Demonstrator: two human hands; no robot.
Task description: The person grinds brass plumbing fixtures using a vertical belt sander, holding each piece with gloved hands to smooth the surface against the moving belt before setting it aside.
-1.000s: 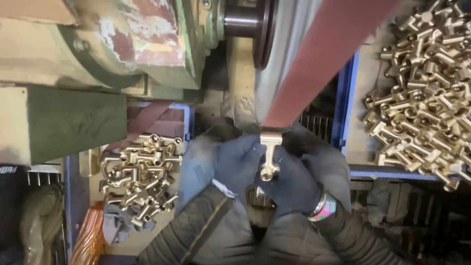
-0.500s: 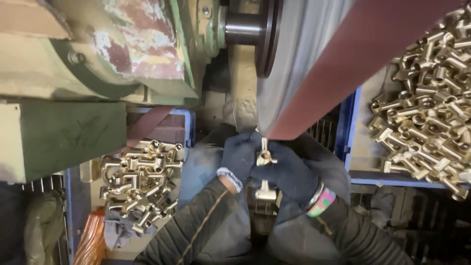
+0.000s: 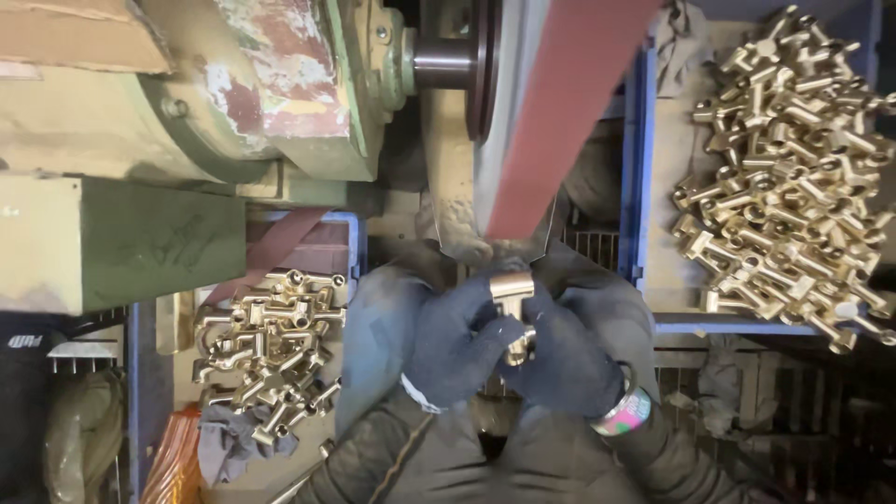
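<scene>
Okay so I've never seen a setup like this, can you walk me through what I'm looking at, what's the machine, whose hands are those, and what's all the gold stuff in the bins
The camera sits on a person's head and looks straight down at their own gloved hands. The left hand and right hand, both in dark gloves, together grip one small brass T-shaped fitting. They hold it up against a reddish-brown sanding belt that runs over a wheel on an old green machine. Blue bins sit on either side: the left bin holds a smaller pile of brass fittings, and the right bin holds a larger heap of similar fittings. A colourful band shows at the right wrist.
</scene>
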